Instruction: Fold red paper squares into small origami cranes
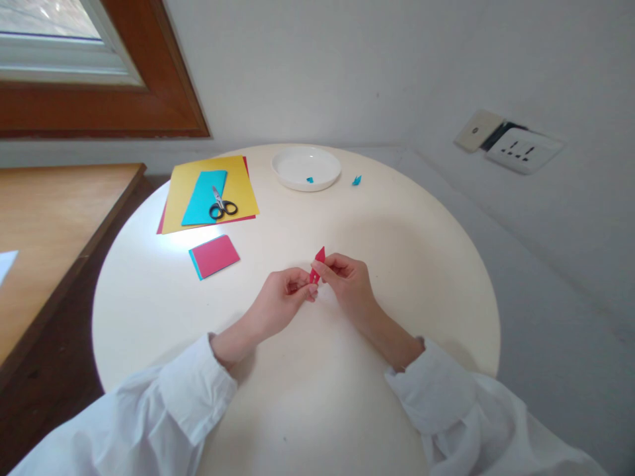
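White round table (421, 277), left hand (284, 297) and right hand (353, 284) over it, both pinching a folded red paper (320, 254) between them. Ahead of the hands, a plate (288, 183), then pale wall (297, 73); ahead-left, a brown-framed window (89, 66); ahead-right, a wall socket (523, 151).

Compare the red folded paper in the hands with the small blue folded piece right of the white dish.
Support: the red folded paper is pinched by the left hand and right hand; the blue folded piece rests on the table.
Shape: the red paper is narrow with a pointed tip; the blue piece has several splayed points.
Both look like folded paper.
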Available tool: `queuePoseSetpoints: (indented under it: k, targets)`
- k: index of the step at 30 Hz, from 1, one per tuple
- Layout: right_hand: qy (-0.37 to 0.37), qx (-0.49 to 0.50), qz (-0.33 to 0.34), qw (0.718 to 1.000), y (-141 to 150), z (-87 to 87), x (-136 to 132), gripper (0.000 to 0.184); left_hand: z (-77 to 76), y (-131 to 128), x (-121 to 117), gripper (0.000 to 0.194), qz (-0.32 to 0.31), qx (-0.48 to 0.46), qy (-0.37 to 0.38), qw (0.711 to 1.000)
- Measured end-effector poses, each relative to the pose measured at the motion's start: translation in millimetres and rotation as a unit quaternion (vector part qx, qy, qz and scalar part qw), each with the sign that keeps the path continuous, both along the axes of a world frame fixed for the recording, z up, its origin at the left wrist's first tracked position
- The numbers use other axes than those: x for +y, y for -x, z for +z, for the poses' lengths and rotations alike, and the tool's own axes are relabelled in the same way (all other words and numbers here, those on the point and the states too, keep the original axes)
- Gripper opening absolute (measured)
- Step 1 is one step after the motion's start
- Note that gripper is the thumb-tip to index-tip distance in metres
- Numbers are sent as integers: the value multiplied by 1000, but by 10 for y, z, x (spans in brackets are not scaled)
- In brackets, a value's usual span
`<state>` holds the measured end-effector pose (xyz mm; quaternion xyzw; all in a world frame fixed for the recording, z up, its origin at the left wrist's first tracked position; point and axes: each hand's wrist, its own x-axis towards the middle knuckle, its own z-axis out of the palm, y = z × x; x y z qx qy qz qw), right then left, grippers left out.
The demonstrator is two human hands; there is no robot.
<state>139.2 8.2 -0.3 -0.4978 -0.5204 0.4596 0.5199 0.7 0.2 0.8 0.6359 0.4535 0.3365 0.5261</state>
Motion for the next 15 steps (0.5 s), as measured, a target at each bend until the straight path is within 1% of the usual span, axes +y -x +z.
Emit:
queuePoseSetpoints:
  k: [8, 12, 15]
  targets:
    - [-1, 0, 7, 1000, -9, -10, 2, 23, -76, 16, 29, 24, -12, -52, 37, 998]
    - [6, -4, 14, 1000, -30, -8, 16, 24, -45, 33, 35, 26, -23, -33, 30, 999]
    - [3, 4, 32, 999, -32, -13, 26, 24, 4, 37, 39, 24, -2, -37, 7, 999]
